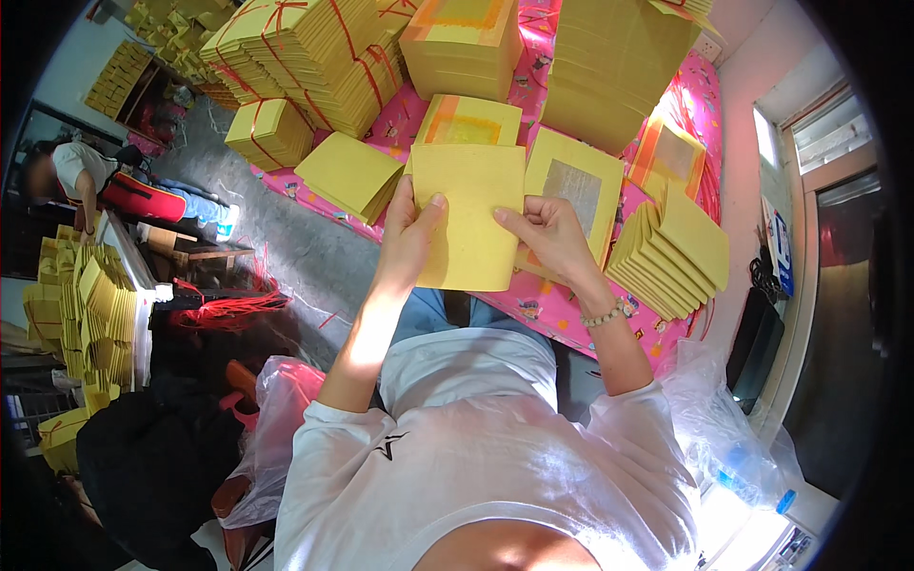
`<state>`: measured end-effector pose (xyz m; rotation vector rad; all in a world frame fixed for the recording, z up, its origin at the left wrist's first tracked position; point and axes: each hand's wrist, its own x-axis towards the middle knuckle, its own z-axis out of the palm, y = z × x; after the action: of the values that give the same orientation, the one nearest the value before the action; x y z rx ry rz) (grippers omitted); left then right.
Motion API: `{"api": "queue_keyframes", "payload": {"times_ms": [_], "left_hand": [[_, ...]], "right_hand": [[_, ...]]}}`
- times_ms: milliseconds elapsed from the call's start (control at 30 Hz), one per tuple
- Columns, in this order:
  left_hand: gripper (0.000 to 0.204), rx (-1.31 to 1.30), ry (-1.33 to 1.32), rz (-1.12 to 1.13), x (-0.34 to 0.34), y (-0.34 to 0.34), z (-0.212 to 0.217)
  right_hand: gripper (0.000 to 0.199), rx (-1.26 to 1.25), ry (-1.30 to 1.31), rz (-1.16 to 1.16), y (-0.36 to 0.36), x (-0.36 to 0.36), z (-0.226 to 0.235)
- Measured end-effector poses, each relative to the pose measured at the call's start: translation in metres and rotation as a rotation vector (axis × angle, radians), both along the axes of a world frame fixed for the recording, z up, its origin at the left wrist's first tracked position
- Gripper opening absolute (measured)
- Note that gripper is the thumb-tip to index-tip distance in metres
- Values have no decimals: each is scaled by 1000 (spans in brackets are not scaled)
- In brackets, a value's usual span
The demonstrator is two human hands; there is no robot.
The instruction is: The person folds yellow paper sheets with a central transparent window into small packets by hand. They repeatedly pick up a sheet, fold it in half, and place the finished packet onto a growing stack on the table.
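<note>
Both hands close on one stack of plain yellow paper sheets (468, 214), held up in front of the person's chest and above the pink patterned surface (543, 305). The left hand (409, 233) clasps the stack's left edge, thumb pressed flat on the top sheet and the other fingers tucked behind it, out of sight. The right hand (550, 233) pinches the right edge, fingertips curled onto the face of the top sheet; a beaded bracelet (609, 312) sits on that wrist. The stack lies between the two grips, its lower edge hanging free above the person's lap. How thick it is cannot be made out, since only its face shows. Just behind it, partly covered, lies a yellow sheet with an orange border (466, 119), and just beside the right hand another with a silver square (576, 186), its lower left corner hidden by the hand. To the right a fanned row of yellow bundles (671, 252) leans on the surface. Farther back stand tall yellow piles tied with red string (305, 52), cut off by the upper edge. At far left another person (81, 176) sits on the floor, small and blurred.
</note>
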<state>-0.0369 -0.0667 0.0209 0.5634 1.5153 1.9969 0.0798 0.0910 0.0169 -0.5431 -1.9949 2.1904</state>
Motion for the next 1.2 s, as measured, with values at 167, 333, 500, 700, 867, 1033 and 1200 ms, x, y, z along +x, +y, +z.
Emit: {"api": "queue_keyframes", "payload": {"times_ms": [167,333,500,700,867,1033,1200], "left_hand": [[21,4,10,56,-3,-4,4],[20,4,46,113,-6,-8,2],[20,19,14,189,-9,-16,1],[23,38,18,287,-11,-28,-12],[29,127,-36,406,-10,-37,-26],[37,19,25,392,-24,-58,-43],[39,54,-146,307,-67,-79,-27]], "right_hand": [[29,-60,-103,83,-5,-3,-2],[28,-18,-3,53,-11,-10,-7],[26,7,-70,122,-17,-11,-6],[23,84,-121,213,-20,-12,-21],[22,4,-118,214,-31,-15,-23],[23,1,-148,215,-35,-21,-28],[27,21,-13,133,-34,-32,-18]]}}
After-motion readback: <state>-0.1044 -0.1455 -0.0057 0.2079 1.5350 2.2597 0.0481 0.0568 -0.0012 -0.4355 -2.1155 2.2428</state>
